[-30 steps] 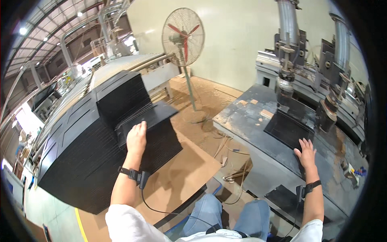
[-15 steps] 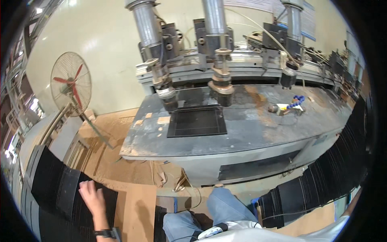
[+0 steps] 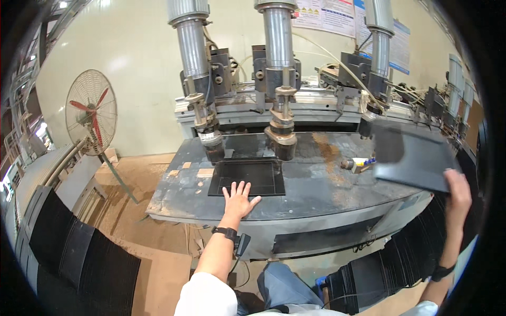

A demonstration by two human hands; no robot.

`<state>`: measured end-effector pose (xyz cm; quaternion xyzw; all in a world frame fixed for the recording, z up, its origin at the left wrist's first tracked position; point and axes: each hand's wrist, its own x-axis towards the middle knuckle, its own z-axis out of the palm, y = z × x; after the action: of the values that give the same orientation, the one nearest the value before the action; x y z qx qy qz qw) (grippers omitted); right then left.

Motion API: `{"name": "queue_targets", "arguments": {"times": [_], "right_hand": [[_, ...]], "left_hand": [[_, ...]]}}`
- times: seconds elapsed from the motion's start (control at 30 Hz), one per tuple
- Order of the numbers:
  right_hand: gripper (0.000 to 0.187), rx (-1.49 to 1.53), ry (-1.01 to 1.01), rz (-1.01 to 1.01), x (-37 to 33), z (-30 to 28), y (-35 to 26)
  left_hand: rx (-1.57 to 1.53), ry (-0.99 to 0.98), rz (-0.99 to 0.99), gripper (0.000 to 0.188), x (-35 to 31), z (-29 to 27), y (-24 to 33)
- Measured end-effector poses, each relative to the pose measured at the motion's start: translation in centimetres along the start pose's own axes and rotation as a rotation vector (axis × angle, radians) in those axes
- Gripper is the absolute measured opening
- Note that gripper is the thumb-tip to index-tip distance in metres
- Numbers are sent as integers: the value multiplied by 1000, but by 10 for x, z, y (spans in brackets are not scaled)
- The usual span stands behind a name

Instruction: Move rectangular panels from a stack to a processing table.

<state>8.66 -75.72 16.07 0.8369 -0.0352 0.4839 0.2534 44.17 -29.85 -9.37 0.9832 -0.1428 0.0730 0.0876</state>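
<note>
My left hand point(image 3: 240, 203) is stretched out with fingers spread, its fingertips at the near edge of a flat black panel point(image 3: 246, 175). That panel lies on the dark machine table point(image 3: 311, 197), below two of the vertical spindle heads. On the right, my right hand point(image 3: 458, 192) grips a second black panel point(image 3: 424, 163) by its near right corner. This panel is in the air above the table's right end, tilted and slightly blurred. Part of my right fingers is hidden by it.
Metal cylinders point(image 3: 279, 45) with spindle heads stand over the table's back. Small wood offcuts point(image 3: 205, 173) and sawdust lie on the table. Stacks of black panels stand at lower left point(image 3: 79, 253) and lower right point(image 3: 369, 282). A large fan point(image 3: 90, 113) stands left.
My left hand has gone from the left stack to the panel on the table. My right hand has come into view with a black panel. The view has shifted slightly.
</note>
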Motion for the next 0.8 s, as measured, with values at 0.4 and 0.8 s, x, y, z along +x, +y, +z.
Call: {"name": "queue_targets", "arguments": {"times": [0.4, 0.8], "right_hand": [[44, 593, -466, -213, -7, 212, -342], [47, 908, -573, -200, 38, 268, -444]], "left_hand": [[149, 414, 506, 38, -212, -43, -62], [745, 576, -113, 31, -373, -225, -193]]}}
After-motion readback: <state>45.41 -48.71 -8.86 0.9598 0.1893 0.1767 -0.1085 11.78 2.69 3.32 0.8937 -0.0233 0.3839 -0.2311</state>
